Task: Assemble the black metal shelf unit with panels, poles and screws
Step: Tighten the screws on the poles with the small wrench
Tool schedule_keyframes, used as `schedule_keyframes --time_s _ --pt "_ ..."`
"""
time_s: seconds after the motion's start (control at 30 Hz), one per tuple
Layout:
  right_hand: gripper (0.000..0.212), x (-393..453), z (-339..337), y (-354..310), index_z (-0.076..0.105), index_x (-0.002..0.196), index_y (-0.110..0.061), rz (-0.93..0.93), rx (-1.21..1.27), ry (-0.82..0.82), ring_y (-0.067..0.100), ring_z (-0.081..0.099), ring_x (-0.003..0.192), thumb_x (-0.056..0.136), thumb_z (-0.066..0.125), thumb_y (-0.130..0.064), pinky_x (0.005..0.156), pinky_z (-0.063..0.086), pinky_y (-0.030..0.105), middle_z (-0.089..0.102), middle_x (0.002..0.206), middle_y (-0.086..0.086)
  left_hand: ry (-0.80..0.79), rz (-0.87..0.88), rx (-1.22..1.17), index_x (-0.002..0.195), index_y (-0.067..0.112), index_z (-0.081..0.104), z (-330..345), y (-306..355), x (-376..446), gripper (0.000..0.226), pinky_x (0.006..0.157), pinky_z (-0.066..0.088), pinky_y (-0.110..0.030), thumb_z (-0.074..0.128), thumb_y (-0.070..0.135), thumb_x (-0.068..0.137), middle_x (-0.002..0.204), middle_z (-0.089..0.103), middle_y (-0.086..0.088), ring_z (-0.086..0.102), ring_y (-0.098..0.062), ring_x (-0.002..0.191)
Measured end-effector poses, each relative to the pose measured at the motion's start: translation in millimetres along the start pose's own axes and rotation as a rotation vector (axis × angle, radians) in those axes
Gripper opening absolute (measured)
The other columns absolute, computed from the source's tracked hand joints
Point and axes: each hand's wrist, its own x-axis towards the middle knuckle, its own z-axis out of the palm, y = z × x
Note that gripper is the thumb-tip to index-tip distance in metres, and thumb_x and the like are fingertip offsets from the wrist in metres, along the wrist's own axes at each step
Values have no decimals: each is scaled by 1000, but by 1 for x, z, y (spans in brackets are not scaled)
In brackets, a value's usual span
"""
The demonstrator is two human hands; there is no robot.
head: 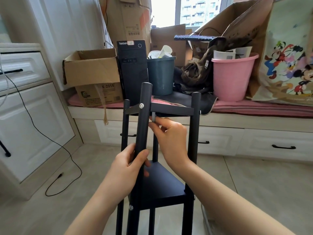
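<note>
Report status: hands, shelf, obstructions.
Left hand grips front pole. Right hand pinches small metal tool under top panel. Nothing blocking.

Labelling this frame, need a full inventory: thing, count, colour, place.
black metal shelf unit: 1, black, centre foreground
silver hex key: 1, silver, under top panel
silver screw head: 1, silver, on near pole
black computer tower: 1, black, window bench
dark teal plastic bin: 1, teal, beside tower
pink plastic bucket: 1, pink, bench right
brown cardboard boxes: several, brown, bench
black keyboard: 1, black, atop boxes
cartoon-print bag: 1, cream, far right
left hand: grips near pole
right hand: pinches hex key
</note>
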Motion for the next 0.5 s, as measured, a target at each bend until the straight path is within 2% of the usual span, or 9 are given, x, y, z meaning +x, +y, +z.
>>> schedule_keyframes --time_s 0.07,0.23,0.4,0.5 --pt "12 -1 6 4 78 97 -14 -10 -6 28 9 55 64 92 69 -20 65 48 25 69 76 -8 -5 -5 -5 97 24 61 0 0 0 14 59 51 -14 54 36 99 76 70 6 68 -13 65" --pt "13 1 19 11 78 97 -12 10 43 96 13 59 65 92 69 -19 66 49 27 70 75 -5 -8 -8 -33 98 23 62 0 1 1 13 59 51 -14 55 34 98 75 70 5 69 -13 65" --pt "11 7 28 12 78 93 -12 41 105 129 11 59 65 92 68 -17 66 47 18 71 76 -6 -15 2 -43 99 23 61 0 0 2 11 59 52 -16 55 32 99 74 70 5 68 -13 63" --pt "9 11 31 11 76 88 -10 26 104 140 0 57 65 91 68 -12 67 42 7 67 74 -8 -24 0 -42 102 24 61 0 -1 3 12 60 53 -16 55 33 98 74 70 5 68 -14 64"
